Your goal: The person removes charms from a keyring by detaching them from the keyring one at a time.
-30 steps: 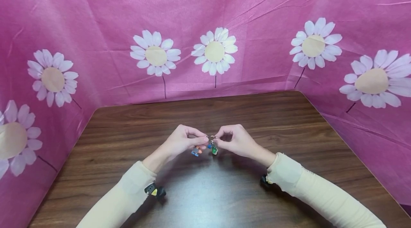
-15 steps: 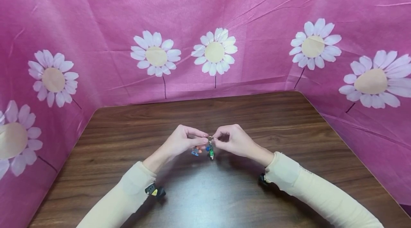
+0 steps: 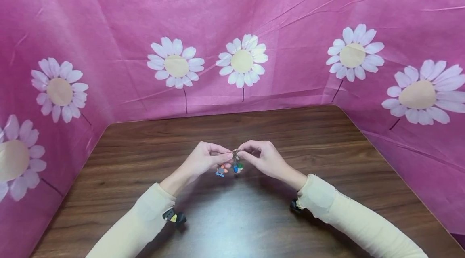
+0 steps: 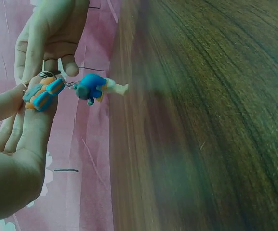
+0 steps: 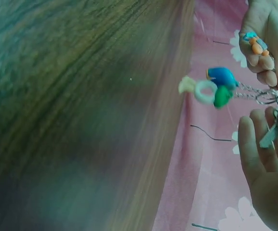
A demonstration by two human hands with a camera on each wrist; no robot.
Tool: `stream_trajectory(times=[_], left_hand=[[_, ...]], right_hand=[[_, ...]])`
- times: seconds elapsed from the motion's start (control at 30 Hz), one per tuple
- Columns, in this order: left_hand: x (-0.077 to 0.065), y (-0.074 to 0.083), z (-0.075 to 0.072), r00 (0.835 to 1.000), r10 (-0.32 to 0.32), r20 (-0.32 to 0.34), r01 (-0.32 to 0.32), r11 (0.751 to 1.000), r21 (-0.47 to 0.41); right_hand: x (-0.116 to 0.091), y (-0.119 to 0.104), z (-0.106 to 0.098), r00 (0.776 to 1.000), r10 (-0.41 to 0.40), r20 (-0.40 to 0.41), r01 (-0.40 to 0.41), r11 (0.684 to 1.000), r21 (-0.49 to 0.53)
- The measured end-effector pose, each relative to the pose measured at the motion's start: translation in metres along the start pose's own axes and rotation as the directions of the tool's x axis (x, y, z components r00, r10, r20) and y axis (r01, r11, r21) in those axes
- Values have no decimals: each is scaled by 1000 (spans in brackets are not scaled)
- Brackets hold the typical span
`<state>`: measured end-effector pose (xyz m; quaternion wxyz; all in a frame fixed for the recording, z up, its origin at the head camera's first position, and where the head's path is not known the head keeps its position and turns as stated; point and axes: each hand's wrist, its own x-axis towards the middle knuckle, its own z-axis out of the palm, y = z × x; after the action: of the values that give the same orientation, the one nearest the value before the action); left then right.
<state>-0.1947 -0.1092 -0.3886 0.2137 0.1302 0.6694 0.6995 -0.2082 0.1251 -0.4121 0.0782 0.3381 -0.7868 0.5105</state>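
Observation:
Both hands meet over the table's middle at a metal key ring [image 5: 269, 98]. My left hand [image 3: 205, 161] pinches one side of it, and a small orange, grey and blue figure [image 3: 220, 170] dangles below those fingers. From the other side my right hand [image 3: 267, 159] pinches the ring between thumb and forefinger. A flat silver piece, which looks like a key [image 5: 272, 134], lies against the right fingers in the right wrist view. Between the hands, a blue charm [image 4: 91, 85] and a green charm [image 5: 222, 96] hang on short chains. The fingertips partly hide the ring.
Beneath the hands is a dark wood-grain table [image 3: 145, 137]. A pink cloth [image 3: 203, 3] printed with white daisies stands round its back and sides. Black wrist devices [image 3: 175, 217] sit at both sleeves.
My right hand has shifted slightly left, closer to the left hand. Between them the blue and green charms have swung and turned. The left hand stays nearly still.

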Motion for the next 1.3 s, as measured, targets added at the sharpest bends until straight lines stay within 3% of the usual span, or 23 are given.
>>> stream_trajectory(times=[0.27, 0.5, 0.63, 0.87, 1.07, 1.3], left_hand=[[2, 0, 2, 1000, -2, 9, 1, 999, 34], [2, -1, 3, 1000, 13, -5, -12, 997, 81], [2, -1, 2, 999, 44, -11, -42, 995, 89], [2, -1, 4, 997, 75, -22, -74, 995, 70], [3, -2, 4, 997, 69, -37, -68, 998, 13], [4, -3, 5, 1000, 29, -3, -29, 999, 42]], right_hand=[[0, 1, 0, 998, -63, -22, 63, 998, 26], [0, -17, -3, 992, -129, -6, 129, 991, -20], [-1, -11, -2, 990, -143, 19, 144, 989, -41], [-4, 9, 1, 992, -119, 49, 118, 993, 19], [-6, 7, 2, 997, -62, 49, 61, 998, 29], [-6, 7, 2, 999, -49, 1, 49, 997, 65]])
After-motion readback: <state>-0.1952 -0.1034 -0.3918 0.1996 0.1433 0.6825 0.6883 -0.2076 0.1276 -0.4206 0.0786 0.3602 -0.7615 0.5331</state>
